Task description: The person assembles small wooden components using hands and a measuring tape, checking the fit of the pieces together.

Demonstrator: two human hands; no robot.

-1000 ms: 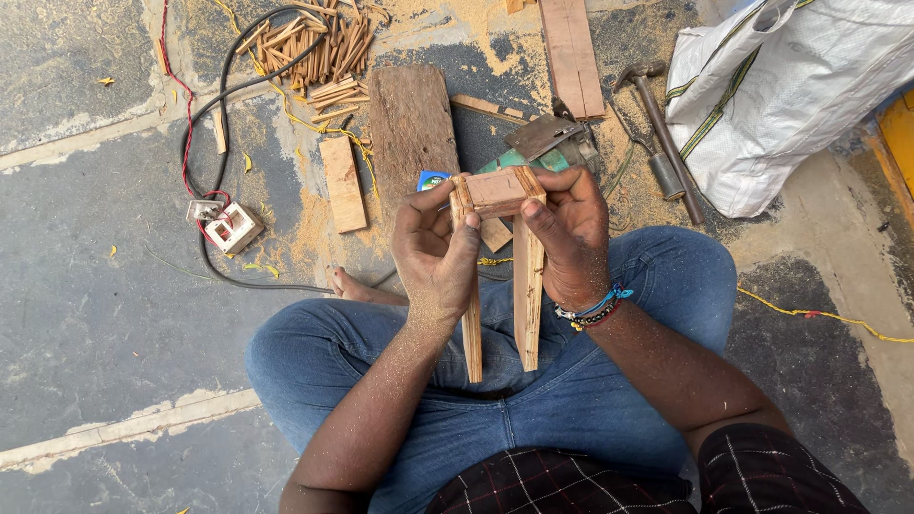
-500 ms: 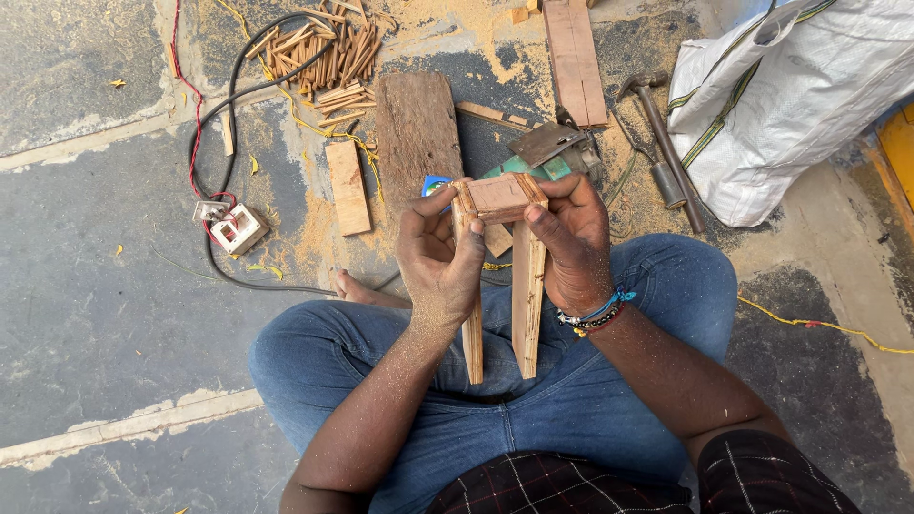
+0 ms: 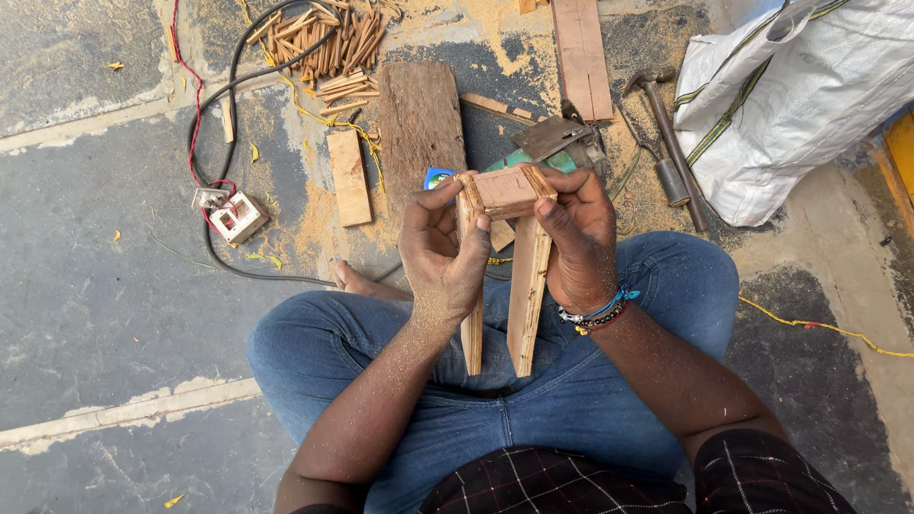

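Observation:
I hold a small wooden frame (image 3: 509,190) above my lap, made of a short cross block on two longer slats that point down toward my knees. My left hand (image 3: 440,257) grips the left slat (image 3: 471,333) with the thumb up near the cross block. My right hand (image 3: 579,238), with beaded bracelets at the wrist, grips the right slat (image 3: 526,305) and the block's right end. Sawdust coats both forearms. I sit cross-legged in blue jeans on a concrete floor.
A weathered plank (image 3: 419,124), a small wood block (image 3: 349,177) and a pile of thin sticks (image 3: 324,43) lie ahead. A green power tool (image 3: 562,148), a hammer (image 3: 666,143), a white woven bag (image 3: 800,105), and a socket box (image 3: 233,214) with black and red cables are nearby.
Both hands keep their grip on the wooden frame. The frame has hardly moved; only the view has shifted slightly.

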